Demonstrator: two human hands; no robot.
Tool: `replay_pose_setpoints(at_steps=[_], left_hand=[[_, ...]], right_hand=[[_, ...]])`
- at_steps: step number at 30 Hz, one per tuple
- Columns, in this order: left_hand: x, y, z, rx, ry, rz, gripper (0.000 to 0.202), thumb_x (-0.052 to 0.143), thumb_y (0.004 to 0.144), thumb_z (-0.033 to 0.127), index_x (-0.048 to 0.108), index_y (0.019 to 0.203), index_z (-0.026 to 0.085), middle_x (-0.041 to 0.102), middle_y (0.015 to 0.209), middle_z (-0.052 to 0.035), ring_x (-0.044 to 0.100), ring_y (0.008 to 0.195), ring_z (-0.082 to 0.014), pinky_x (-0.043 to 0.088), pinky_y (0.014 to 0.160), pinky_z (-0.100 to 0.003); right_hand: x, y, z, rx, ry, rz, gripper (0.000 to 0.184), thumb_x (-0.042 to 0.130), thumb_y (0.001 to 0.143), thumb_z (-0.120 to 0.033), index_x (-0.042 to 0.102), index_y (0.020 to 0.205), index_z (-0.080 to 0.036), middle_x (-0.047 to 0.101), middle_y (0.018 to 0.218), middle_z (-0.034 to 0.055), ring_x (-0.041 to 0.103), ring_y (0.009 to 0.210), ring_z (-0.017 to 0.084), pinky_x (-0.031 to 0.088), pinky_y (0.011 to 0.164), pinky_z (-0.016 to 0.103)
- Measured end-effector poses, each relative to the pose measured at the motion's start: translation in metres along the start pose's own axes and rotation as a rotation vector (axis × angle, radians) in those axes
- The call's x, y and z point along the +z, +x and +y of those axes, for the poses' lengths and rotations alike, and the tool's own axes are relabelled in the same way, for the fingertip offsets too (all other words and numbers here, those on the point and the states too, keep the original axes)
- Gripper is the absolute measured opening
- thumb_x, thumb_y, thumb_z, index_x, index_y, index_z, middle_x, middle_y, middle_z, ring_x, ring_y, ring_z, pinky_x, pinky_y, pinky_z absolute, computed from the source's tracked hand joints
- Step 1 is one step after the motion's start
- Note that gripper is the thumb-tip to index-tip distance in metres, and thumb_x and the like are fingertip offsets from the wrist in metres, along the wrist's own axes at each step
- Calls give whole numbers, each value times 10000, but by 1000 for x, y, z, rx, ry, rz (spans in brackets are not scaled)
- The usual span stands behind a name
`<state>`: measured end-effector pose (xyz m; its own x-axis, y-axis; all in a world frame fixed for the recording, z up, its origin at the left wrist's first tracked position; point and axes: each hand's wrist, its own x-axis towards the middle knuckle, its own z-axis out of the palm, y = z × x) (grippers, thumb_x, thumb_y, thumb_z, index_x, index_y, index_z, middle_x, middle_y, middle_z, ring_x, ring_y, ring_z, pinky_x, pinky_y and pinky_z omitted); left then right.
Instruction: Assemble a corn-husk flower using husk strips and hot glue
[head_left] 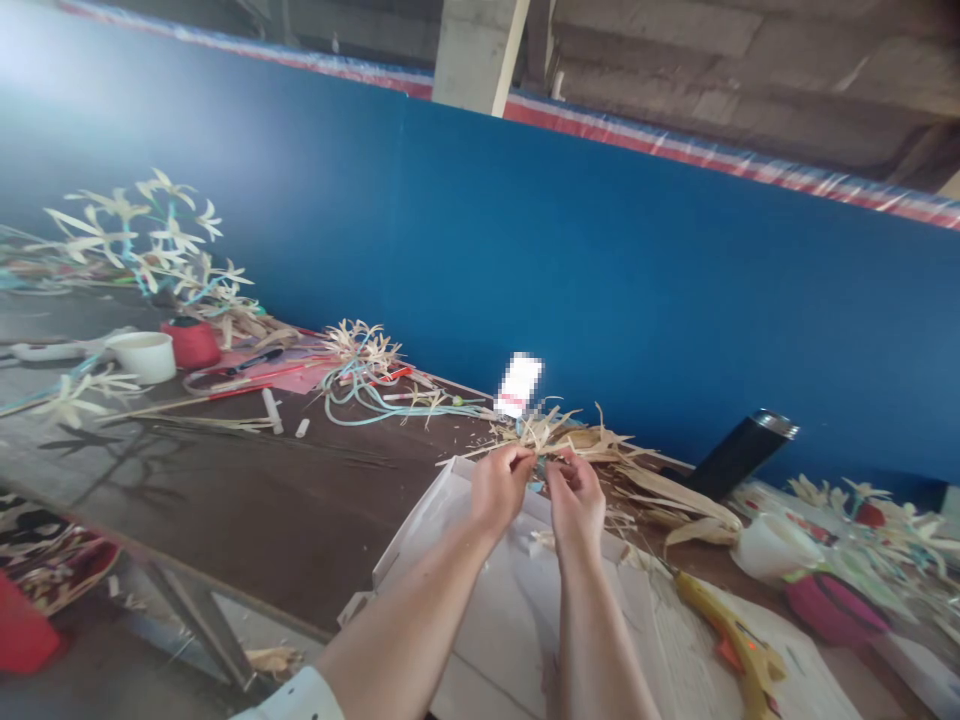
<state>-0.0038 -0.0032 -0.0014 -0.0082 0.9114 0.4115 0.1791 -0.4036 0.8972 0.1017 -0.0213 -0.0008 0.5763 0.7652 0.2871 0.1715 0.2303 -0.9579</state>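
My left hand [499,488] and my right hand [576,500] are raised side by side above a flat white cardboard sheet [480,590]. Both are closed in a pinch on a small bundle of dry straw strips [541,440], whose pale tips fan out above my fingers. Just behind my hands, a loose pile of dried husks [660,490] lies on the brown table [285,500].
A yellow glue gun [731,630] lies right of the cardboard, beside a white cup [772,545] and a black flask [739,455]. At the far left stand straw flowers [150,240], a red pot [191,342] and a white bowl [144,355]. A blue wall [600,260] backs the table.
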Motion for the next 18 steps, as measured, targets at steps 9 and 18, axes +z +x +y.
replay_pose_setpoints(at_steps=[9, 18], left_hand=[[1, 1, 3, 8, -32, 40, 169, 529, 789, 269, 676, 798, 187, 654, 744, 3, 556, 679, -111, 399, 634, -202], [3, -1, 0, 97, 32, 50, 148, 536, 802, 254, 671, 778, 195, 643, 714, 11, 547, 666, -101, 391, 632, -198]], right_hand=[[4, -4, -6, 150, 318, -74, 635, 741, 585, -389, 525, 1157, -216, 672, 851, 26, 463, 458, 58, 375, 429, 184], [4, -4, -3, 138, 337, -73, 660, 748, 582, -409, 513, 1164, -203, 673, 808, 30, 489, 487, 78, 396, 460, 198]])
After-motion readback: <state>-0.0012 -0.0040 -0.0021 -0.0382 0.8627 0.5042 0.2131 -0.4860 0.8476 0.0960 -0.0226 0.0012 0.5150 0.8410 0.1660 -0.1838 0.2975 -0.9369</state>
